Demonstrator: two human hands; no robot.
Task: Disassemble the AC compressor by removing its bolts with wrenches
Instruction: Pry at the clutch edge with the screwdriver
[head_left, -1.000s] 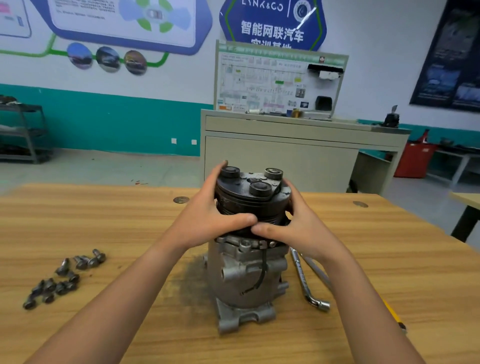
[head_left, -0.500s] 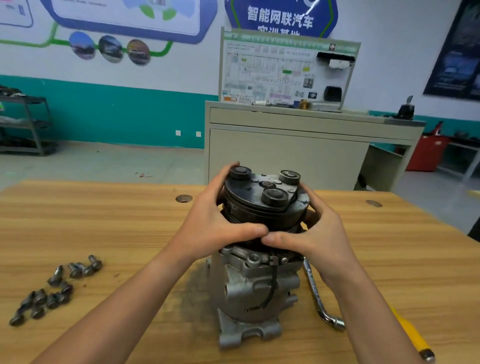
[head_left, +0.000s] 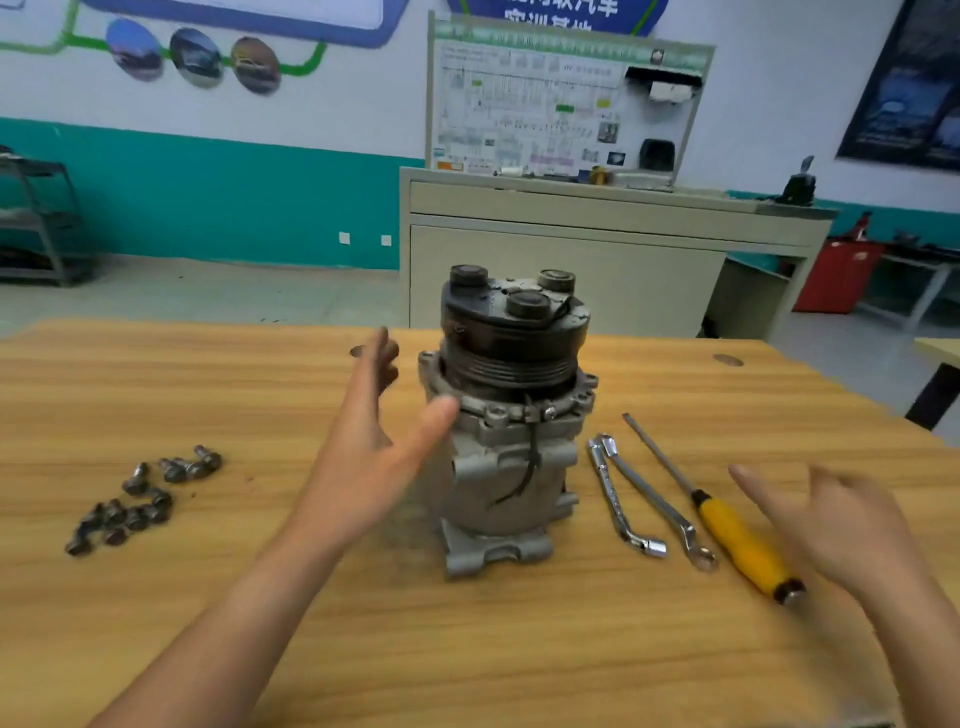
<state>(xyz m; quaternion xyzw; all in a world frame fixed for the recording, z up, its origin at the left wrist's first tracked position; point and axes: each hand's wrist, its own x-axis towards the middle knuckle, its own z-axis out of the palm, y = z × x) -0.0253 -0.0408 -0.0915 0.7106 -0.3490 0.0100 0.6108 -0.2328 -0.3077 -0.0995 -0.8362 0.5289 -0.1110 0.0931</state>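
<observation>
A wide wooden table (head_left: 519, 649) fills the lower part of the view, with a beige cabinet (head_left: 566, 275) standing on the floor beyond its far edge. The AC compressor (head_left: 511, 467) stands upright on its mounting foot near the middle of the table. Its grey body is below and its dark clutch pulley (head_left: 511, 343) is on top.

The left hand (head_left: 371, 452) is just left of the compressor with its fingers spread and nothing in it. Its thumb lies across the edge of the grey flange, and whether it touches cannot be told. The right hand (head_left: 836, 525) is blurred and hangs over the table well to the right, fingers loose and apart, holding nothing.

Between that hand and the compressor lies a yellow-handled screwdriver (head_left: 732, 540), its shaft pointing away from the person. Next to it lie a bent socket wrench (head_left: 615, 499) and a ring wrench (head_left: 657, 506), their far ends close together. A loose cluster of bolts (head_left: 132, 506) lies on the table far to the left.
</observation>
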